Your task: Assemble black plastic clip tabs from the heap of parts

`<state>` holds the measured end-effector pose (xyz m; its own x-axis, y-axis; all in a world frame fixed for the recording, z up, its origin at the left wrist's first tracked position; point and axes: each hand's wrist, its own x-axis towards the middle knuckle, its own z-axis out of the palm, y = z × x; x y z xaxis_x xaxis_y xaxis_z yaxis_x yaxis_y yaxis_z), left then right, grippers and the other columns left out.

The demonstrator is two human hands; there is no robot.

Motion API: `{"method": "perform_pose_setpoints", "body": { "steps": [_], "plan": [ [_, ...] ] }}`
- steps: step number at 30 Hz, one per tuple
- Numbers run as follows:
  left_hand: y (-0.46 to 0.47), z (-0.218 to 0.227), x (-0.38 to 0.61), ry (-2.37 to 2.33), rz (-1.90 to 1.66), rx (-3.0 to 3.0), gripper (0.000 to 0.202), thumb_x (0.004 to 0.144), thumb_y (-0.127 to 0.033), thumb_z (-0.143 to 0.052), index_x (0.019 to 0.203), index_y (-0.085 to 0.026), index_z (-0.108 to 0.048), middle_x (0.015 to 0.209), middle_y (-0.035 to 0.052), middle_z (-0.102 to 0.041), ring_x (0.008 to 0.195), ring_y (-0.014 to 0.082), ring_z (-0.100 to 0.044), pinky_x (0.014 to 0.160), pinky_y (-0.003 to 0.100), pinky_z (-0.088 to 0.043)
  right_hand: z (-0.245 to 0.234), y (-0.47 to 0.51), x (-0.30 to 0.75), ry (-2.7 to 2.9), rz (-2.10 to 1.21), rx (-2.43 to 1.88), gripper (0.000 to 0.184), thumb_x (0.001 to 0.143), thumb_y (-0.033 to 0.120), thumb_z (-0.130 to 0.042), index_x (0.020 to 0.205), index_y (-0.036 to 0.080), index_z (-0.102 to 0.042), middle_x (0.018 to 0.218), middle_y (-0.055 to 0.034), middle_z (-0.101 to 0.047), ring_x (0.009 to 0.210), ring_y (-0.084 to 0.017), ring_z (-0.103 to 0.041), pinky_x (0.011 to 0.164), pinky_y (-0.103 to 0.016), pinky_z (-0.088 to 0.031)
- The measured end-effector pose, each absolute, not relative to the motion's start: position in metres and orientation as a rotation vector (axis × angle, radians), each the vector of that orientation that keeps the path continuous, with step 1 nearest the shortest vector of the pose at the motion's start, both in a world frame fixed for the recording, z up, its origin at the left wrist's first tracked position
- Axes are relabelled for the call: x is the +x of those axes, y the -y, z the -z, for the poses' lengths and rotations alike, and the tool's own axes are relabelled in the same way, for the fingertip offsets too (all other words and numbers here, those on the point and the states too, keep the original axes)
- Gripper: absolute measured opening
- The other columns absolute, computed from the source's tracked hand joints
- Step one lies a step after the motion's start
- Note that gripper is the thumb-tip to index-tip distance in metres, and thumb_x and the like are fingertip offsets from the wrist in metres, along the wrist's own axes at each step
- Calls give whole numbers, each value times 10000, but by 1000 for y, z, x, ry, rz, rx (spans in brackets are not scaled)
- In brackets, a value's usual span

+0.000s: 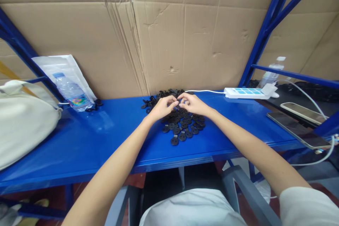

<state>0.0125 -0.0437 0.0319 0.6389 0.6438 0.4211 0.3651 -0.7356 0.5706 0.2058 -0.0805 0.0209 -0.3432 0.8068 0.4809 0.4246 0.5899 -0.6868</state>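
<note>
My left hand (162, 108) and my right hand (192, 103) meet above a heap of black plastic discs (182, 123) on a blue metal shelf (87, 137). Their fingertips pinch a small black part (177, 105) between them, and the fingers hide most of it. Each disc has small holes, and several lie spread toward the front of the shelf. A smaller group of black pieces (94, 105) lies at the far left, beside a water bottle.
A plastic water bottle (71, 91) lies on a white packet (62, 70), with a cream cloth bag (23, 123) at the left. A white power strip (246, 93) and its cable sit at the back right. Two phones (298, 129) lie to the right. Cardboard (185, 35) lines the back.
</note>
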Motion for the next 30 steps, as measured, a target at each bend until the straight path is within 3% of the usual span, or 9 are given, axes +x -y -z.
{"method": "perform_pose_setpoints", "body": {
  "steps": [6, 11, 14, 18, 23, 30],
  "plan": [
    [44, -34, 12, -737, -815, 2444, 328, 878, -479, -512, 837, -162, -590, 747, 9, -662, 640, 129, -623, 653, 233, -500, -24, 84, 204, 1975, -537, -993, 173, 856, 296, -522, 936, 154, -579, 702, -17, -633, 574, -115, -552, 564, -233, -430],
    [46, -32, 15, -772, -825, 2458, 332, 899, -472, -477, 895, -164, -601, 780, 20, -668, 649, 133, -620, 659, 244, -497, -25, 82, 204, 1918, -456, -1024, 139, 842, 248, -528, 868, 143, -615, 753, -46, -660, 599, -125, -580, 587, -249, -459],
    [46, -32, 14, -759, -826, 2456, 324, 898, -464, -480, 857, -162, -589, 761, 23, -671, 670, 141, -627, 671, 245, -494, -24, 81, 203, 1881, -497, -1003, 149, 845, 253, -532, 883, 138, -617, 779, -55, -668, 591, -118, -585, 583, -249, -471],
    [44, -34, 10, -751, -808, 2505, 321, 890, -460, -492, 786, -166, -567, 718, 9, -658, 684, 146, -626, 672, 242, -490, -24, 83, 203, 1925, -509, -970, 233, 857, 264, -527, 1042, 147, -608, 761, -32, -669, 567, -105, -579, 560, -232, -461],
    [45, -33, 13, -799, -827, 2460, 308, 886, -450, -506, 835, -161, -600, 735, 17, -677, 690, 147, -642, 672, 242, -494, -26, 83, 205, 1925, -461, -1004, 185, 841, 250, -531, 944, 139, -637, 762, -53, -691, 592, -122, -600, 562, -238, -466],
    [47, -35, 14, -760, -824, 2433, 336, 911, -445, -473, 836, -153, -620, 782, 27, -704, 657, 127, -645, 677, 233, -502, -24, 84, 204, 1928, -540, -970, 182, 859, 275, -520, 955, 144, -603, 757, -56, -700, 601, -134, -630, 551, -231, -463]
  ]
}}
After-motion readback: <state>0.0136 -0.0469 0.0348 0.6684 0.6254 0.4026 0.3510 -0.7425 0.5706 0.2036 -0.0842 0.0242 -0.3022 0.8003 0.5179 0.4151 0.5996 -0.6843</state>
